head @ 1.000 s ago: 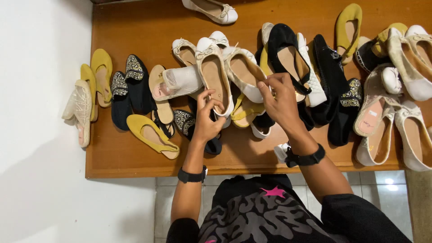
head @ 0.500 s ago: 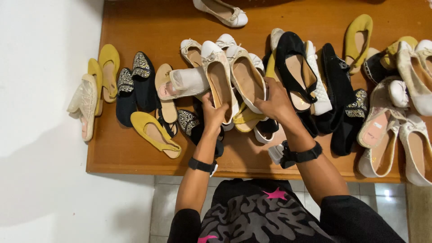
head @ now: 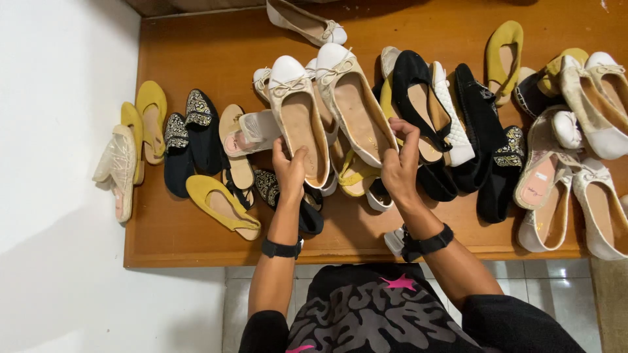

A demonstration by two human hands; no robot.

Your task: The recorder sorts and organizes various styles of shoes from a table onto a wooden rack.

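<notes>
A pair of cream ballet flats with small bows is held over the middle of a wooden platform (head: 196, 39). The left flat (head: 297, 124) is gripped at its heel by the left hand (head: 290, 171), and the right flat (head: 356, 108) is pinched at its heel rim by the fingers of the right hand (head: 398, 163). Both toes point to the far side, and the two shoes lie side by side, nearly touching. The step in hand appears to be the matching of this pair above the heap; whether the soles rest on the shoes beneath cannot be told with certainty. Setting them down together would call for a bare patch of wood. Just right of the pair lies a black flat (head: 418, 104); to the left, a beige sandal (head: 239, 147), patterned black shoes (head: 193, 131) and yellow flats (head: 147, 117). At the far edge one cream shoe (head: 304, 21) lies apart.
</notes>
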